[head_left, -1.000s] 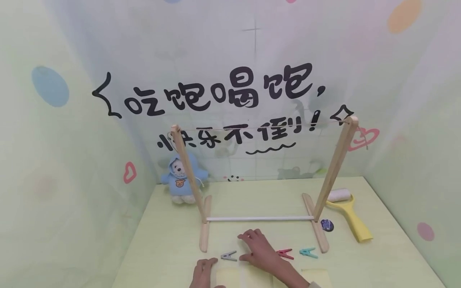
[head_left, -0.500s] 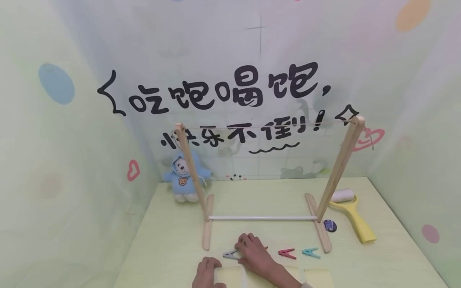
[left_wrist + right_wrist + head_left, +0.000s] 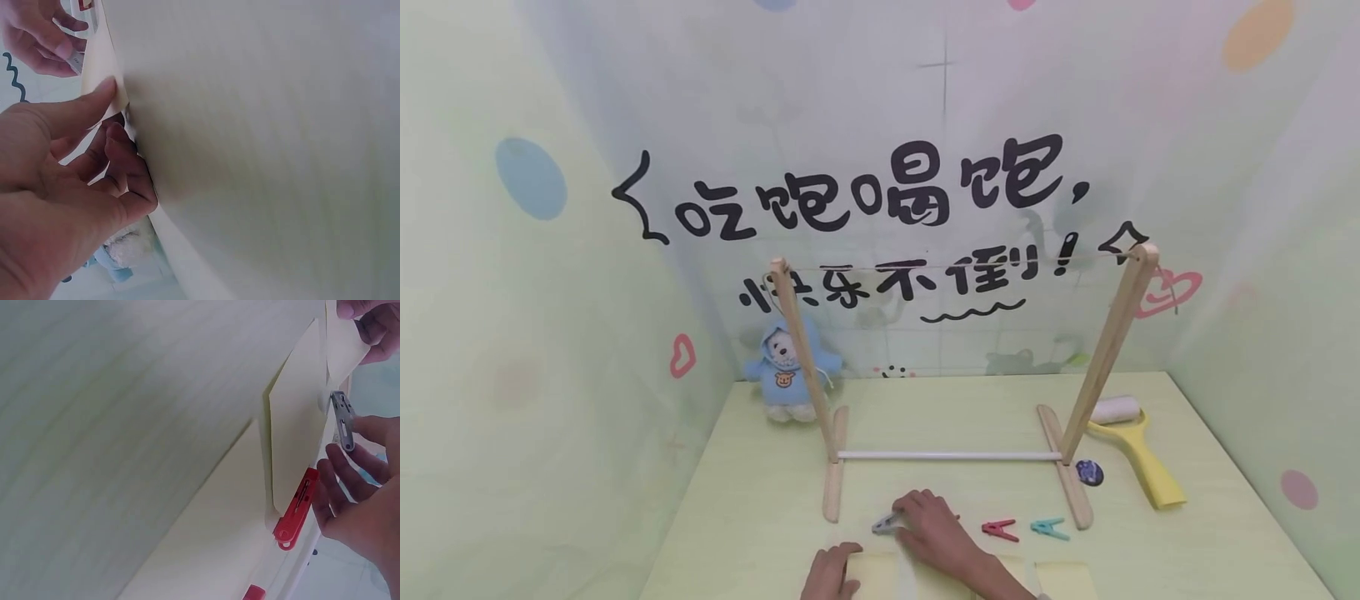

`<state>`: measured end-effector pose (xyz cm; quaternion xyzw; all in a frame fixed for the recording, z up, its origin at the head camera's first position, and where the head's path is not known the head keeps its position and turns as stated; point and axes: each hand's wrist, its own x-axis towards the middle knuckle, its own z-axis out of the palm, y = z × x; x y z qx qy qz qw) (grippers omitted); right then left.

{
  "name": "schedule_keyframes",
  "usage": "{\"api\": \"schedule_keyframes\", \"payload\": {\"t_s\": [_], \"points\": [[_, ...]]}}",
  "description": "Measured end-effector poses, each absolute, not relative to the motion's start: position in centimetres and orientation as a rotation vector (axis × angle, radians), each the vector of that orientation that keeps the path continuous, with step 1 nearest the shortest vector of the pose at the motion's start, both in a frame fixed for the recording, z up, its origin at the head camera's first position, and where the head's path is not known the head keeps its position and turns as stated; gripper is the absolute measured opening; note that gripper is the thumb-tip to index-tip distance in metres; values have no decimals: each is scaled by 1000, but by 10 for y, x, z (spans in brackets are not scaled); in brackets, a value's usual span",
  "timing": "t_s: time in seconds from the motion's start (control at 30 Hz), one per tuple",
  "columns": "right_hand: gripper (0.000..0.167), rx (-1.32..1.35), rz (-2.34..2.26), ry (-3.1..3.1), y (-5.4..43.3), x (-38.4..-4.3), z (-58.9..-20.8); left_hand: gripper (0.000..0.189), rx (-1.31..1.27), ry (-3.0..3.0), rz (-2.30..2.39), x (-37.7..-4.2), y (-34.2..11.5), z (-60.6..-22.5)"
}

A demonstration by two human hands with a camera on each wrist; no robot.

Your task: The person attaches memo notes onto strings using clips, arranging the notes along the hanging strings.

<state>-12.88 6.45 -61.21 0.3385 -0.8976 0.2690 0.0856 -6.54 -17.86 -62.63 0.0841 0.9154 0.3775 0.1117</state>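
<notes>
My left hand point(image 3: 831, 571) is at the near left of the table. It pinches the edge of a pale yellow paper card point(image 3: 100, 72), thumb on one face and fingers behind, and the card is tilted up in the right wrist view. My right hand point(image 3: 936, 533) pinches a grey clothespin point(image 3: 342, 422) between thumb and fingers, just beyond that card. A red clothespin point(image 3: 297, 509) lies right beside the right hand's lower fingers, mostly hidden by the hand in the head view. Farther right lie another red clothespin point(image 3: 1000, 530) and a teal clothespin point(image 3: 1050, 528).
More yellow cards point(image 3: 1066, 581) lie along the near side. Behind the hands stands a wooden frame point(image 3: 1105, 358) with a string across its top and a white rod point(image 3: 947, 456) below. A plush toy point(image 3: 786, 375), a yellow lint roller point(image 3: 1142, 458) and a dark round disc point(image 3: 1090, 472) surround it.
My right hand has closed in on the grey clothespin and taken hold of it, turning it slightly. My left hand has shifted a little right, with its thumb now over the card's edge.
</notes>
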Motion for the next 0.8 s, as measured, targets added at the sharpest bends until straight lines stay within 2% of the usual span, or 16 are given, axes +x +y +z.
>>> {"api": "schedule_keyframes", "payload": {"t_s": [0.1,0.2,0.33,0.43,0.6,0.8], "points": [[29,1004,1000,-2635,66,-129,-611,29,324,2715,1135,-65,-181,-628],[26,1026,1221,-2538,68,-130,-610,32,369,2694,1238,-65,-186,-636],[23,1035,1473,-2450,71,-134,-607,41,355,2681,1396,-67,-193,-663],[27,988,1584,-2457,76,-139,-599,35,313,2690,1511,-67,-194,-666],[29,874,1682,-2505,86,-149,-566,20,209,2670,1625,-67,-181,-601],[19,1024,1525,-2325,99,-165,-493,12,13,2661,1823,-88,-165,-535]]}}
